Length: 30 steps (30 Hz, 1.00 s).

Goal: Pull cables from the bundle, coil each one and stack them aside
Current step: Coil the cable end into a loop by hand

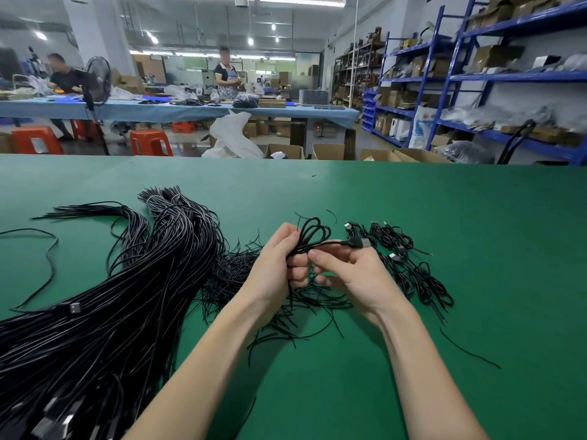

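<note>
Gripping a looped black cable (pixel 313 234) above the green table (pixel 476 217), left hand (pixel 279 262) curled tight round the gathered strands, right hand (pixel 352 268) pinching the same cable just behind its USB plug (pixel 360 242). Lying close to the right, a stack of coiled cables (pixel 409 268); sprawling to the left, the big cable bundle (pixel 133 281), short wire scraps (pixel 232 271) beneath the wrists.

Factory assembly floor or workshop. Near: green work table (pixel 413 217) heaped with a bundle of black cables (pixel 133 296). Far: long blue-covered bench (pixel 178 111), two workers, orange stools (pixel 151 142), standing fan (pixel 97 81). Right: blue steel shelving (pixel 457 74) stacked with cartons. Cardboard boxes (pixel 328 151) on floor; strip lighting overhead.
</note>
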Motion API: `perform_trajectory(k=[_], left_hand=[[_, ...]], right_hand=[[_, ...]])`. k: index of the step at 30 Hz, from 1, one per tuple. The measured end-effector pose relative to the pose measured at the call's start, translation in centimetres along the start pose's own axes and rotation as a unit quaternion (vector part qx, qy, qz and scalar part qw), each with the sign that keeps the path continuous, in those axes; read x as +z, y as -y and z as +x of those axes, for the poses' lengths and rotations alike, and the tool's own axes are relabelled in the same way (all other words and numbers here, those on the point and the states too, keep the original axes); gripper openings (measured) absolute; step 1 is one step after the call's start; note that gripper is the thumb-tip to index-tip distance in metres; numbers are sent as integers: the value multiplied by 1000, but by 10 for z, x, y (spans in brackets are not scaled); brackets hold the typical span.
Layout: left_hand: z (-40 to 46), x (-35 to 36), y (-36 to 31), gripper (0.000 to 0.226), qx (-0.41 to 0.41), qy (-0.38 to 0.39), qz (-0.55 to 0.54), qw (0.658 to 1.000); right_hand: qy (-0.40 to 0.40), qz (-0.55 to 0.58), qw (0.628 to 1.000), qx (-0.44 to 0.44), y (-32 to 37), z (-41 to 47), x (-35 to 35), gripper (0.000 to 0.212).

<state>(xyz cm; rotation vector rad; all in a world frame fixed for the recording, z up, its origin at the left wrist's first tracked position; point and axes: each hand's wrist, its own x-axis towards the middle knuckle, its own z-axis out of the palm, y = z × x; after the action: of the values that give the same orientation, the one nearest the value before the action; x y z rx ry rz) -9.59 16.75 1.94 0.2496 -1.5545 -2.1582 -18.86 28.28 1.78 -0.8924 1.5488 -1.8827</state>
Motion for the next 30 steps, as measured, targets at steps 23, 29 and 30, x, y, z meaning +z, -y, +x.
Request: perform_trajectory(k=[23,29,30], left_hand=[[-23,-22,-28,14,-163,338,6,927],[-30,-21,-42,18,-131,355,175,909],[-30,-20,-45,17,-122,350,222,902]], right_hand=[[224,113,967,44,15,-14,-22,26],[257,48,962,76,15,-17,-26,21],[253,13,965,73,18,-17,-28,19]])
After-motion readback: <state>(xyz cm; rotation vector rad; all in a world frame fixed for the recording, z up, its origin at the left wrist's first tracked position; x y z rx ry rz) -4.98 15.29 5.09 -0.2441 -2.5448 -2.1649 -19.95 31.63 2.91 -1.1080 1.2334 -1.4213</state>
